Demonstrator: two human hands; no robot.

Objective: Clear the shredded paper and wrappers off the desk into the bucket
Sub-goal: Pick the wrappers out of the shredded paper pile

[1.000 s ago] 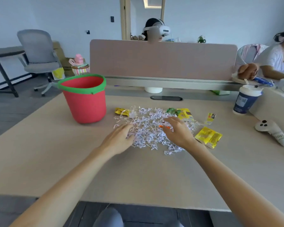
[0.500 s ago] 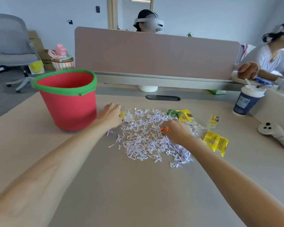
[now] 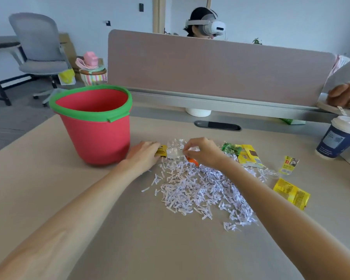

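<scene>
Left hand: the left hand (image 3: pixel 144 156) is lying at 10 o'clock of the pile, fingers curling down onto a small yellow wrapper (image 3: pixel 162 151) and gripping its near end.
Right hand: the right hand (image 3: pixel 203 151) is sitting at 12 o'clock of the pile, fingertips narrowing to pinch a clear wrapper (image 3: pixel 175 152); an orange scrap (image 3: pixel 192 161) is peeking out under the palm.
Shredded paper: the shredded paper (image 3: pixel 200 186) is spreading across the desk (image 3: pixel 129 239) between the 2 forearms.
Bucket: the red bucket (image 3: pixel 97 138) with a green rim is standing upright at 10 o'clock, just beside the left hand.
Other wrappers: a green wrapper (image 3: pixel 230 148) and a yellow-and-brown wrapper (image 3: pixel 248 156) are lying at 1 o'clock, touching the shreds; a sachet (image 3: pixel 288 164) is resting at 2 o'clock and a yellow packet (image 3: pixel 291 194) at 3 o'clock, both apart from the pile.
Writing: print is showing on the sachet, the packets and the navy cup (image 3: pixel 337 138) at 2 o'clock, but all of it is blurring past reading.
Background: a person (image 3: pixel 205 25) wearing a headset is sitting behind the divider (image 3: pixel 210 73) at 12 o'clock.
</scene>
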